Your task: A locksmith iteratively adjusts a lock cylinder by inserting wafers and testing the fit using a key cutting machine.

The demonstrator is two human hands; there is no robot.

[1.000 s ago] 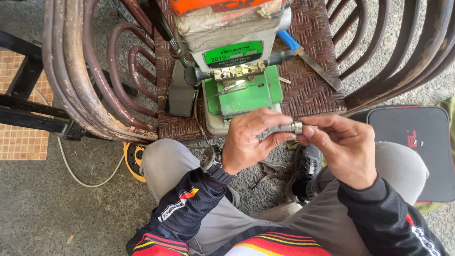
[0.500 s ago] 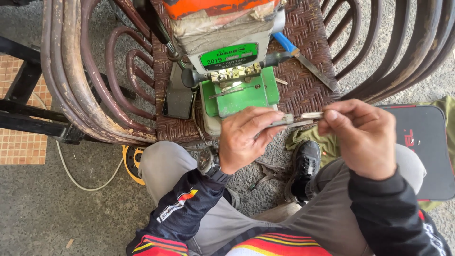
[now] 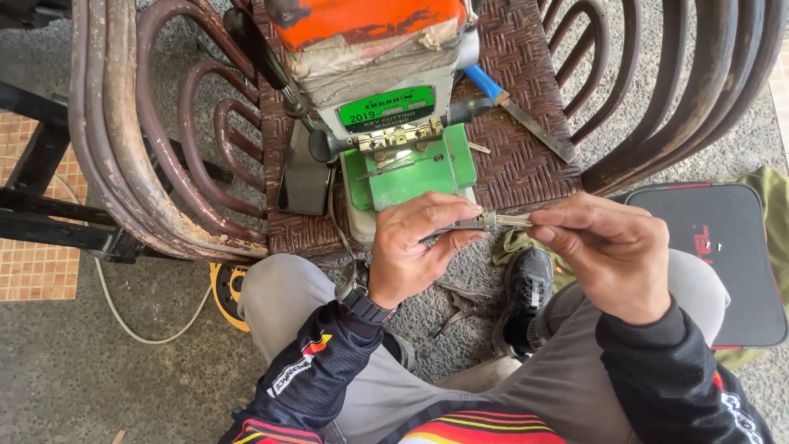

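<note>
At frame centre, my left hand (image 3: 415, 247) and right hand (image 3: 612, 251) both pinch the slim metal key blank (image 3: 493, 222), below the green key-cutting machine (image 3: 407, 168). Best practice, I judge: fingertips firm, blade level.

A bright green key-cutting machine (image 3: 408, 168) with an orange, scuffed top and a grey-beige middle sits at the front edge of a dark brown chair seat (image 3: 526, 156) woven in a tight basket pattern. The chair's curved rods (image 3: 173, 189) are reddish brown, worn paler along their outer bends. A file (image 3: 518, 111) near the seat's right edge has a blue handle. The left hand (image 3: 415, 247) and right hand (image 3: 612, 251) hold a silvery metal key (image 3: 493, 221). The sleeves are black with red, yellow and white stripes; the trousers (image 3: 271, 296) are grey. A black case (image 3: 727, 247) has red trim.
</note>
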